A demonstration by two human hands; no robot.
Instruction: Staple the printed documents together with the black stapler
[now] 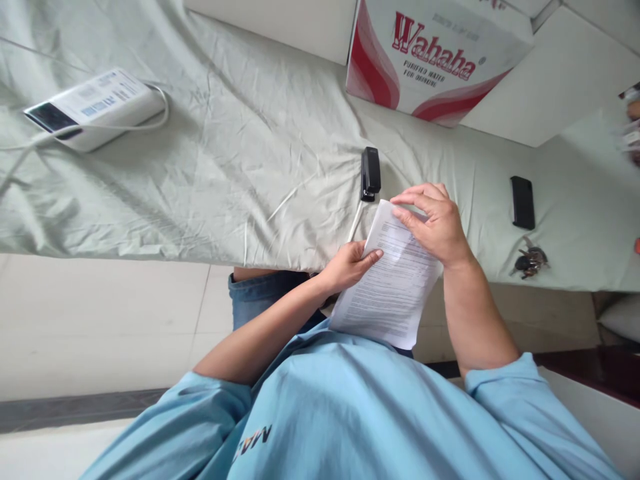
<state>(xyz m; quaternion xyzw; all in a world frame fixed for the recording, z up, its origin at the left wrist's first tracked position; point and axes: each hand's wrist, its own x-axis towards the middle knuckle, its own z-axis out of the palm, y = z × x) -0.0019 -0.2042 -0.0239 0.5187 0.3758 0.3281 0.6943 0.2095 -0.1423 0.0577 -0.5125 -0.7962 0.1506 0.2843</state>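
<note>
A stack of printed paper sheets (387,287) is held tilted in front of my body, its lower edge near my shirt. My left hand (351,265) grips its left edge, thumb on top and fingers underneath. At the top right corner, my right hand (433,220) is closed on the sheets with thumb and fingertips. Just beyond the top edge of the paper, a black stapler (371,175) stands on the cloth-covered table, touched by neither hand. How many sheets there are I cannot tell.
Pale green cloth (225,153) covers the table. A white box with a cable (107,100) lies at the left. A Wahaha water carton (430,60) stands at the back. On the right are a black phone (523,202) and a bunch of keys (530,260).
</note>
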